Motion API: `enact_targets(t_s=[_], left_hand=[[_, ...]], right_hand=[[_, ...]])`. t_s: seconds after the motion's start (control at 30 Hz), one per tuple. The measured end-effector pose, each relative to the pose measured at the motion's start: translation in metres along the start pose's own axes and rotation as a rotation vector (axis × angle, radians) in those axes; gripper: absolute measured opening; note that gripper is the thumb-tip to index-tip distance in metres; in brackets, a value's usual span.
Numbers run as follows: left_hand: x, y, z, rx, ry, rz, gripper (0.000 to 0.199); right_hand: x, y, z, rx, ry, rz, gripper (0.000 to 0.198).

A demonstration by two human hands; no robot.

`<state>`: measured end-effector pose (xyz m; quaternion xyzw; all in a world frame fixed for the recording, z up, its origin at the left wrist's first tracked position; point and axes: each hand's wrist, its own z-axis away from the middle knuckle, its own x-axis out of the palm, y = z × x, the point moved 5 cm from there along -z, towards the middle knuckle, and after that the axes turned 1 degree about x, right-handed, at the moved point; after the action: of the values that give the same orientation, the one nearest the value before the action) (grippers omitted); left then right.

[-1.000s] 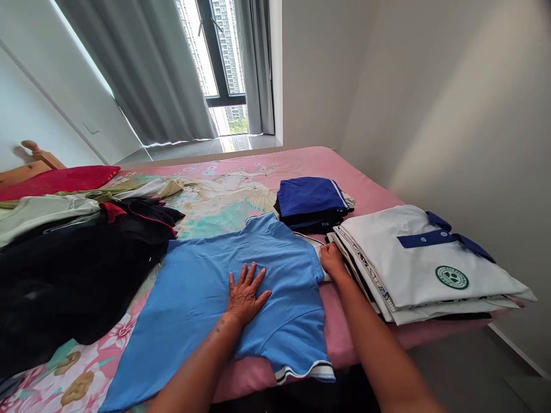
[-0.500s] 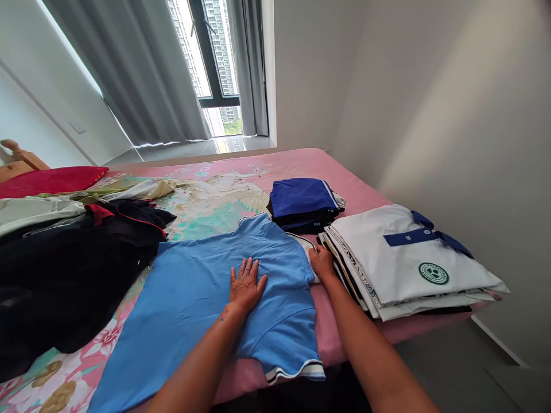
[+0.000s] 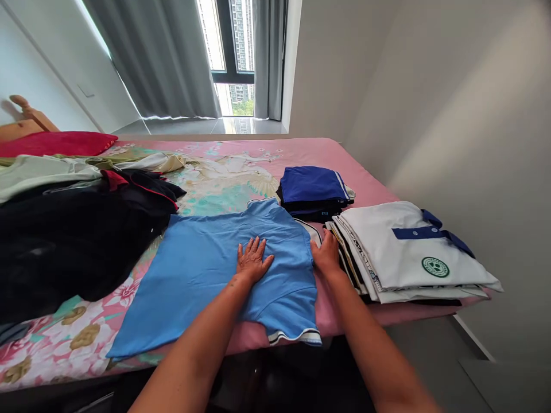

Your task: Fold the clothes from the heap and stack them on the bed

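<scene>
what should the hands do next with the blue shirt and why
Perhaps the right hand should smooth the collar while the left hand steadies the blue shirt: the left palm lies flat on the fabric, the right hand is at the collar end, and creases show near the shoulders.

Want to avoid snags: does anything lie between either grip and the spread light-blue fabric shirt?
Nothing visible does: the left grip lies flat on the blue shirt; the right grip is at its right edge, with the white-topped stack of folded clothes beyond.
</scene>
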<state>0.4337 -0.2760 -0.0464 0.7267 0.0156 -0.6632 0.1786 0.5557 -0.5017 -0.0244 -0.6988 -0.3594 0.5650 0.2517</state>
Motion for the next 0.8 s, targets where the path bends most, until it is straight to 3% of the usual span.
enact_targets(t_s=[0.07,0.13,0.2,0.33,0.4,0.5,0.57,0.63,0.7,0.8], left_hand=[[0.0,-0.001,0.001,0.003,-0.006,0.01,0.068],[-0.001,-0.002,0.001,0.005,-0.011,0.021,0.071],[-0.004,-0.002,0.0,0.008,-0.026,0.032,0.075],[-0.019,0.006,0.01,-0.013,-0.012,0.121,0.074],[-0.03,0.015,0.034,0.006,0.072,0.225,0.064],[-0.044,0.037,0.098,0.221,0.183,0.349,0.05],[-0.044,0.051,0.147,0.38,0.178,0.355,0.05],[-0.038,0.058,0.186,0.436,0.168,0.333,0.052],[-0.029,0.061,0.206,0.422,0.193,0.315,0.052],[-0.02,0.06,0.207,0.344,0.268,0.33,0.039]], right_hand=[[-0.017,-0.014,0.04,-0.091,0.095,-0.008,0.056],[-0.03,-0.012,0.09,-0.01,0.104,-0.045,0.056],[-0.034,-0.002,0.139,0.141,-0.041,-0.058,0.057],[-0.044,0.007,0.201,0.161,-0.243,-0.034,0.053],[-0.049,0.014,0.209,0.26,-0.312,-0.054,0.049],[-0.05,0.019,0.209,0.331,-0.432,-0.067,0.043],[-0.048,0.018,0.208,0.313,-0.505,-0.122,0.042],[-0.045,0.016,0.211,0.34,-0.54,-0.29,0.041],[-0.047,0.01,0.212,0.363,-0.512,-0.491,0.04],[-0.057,-0.002,0.21,0.279,-0.418,-0.621,0.04]])
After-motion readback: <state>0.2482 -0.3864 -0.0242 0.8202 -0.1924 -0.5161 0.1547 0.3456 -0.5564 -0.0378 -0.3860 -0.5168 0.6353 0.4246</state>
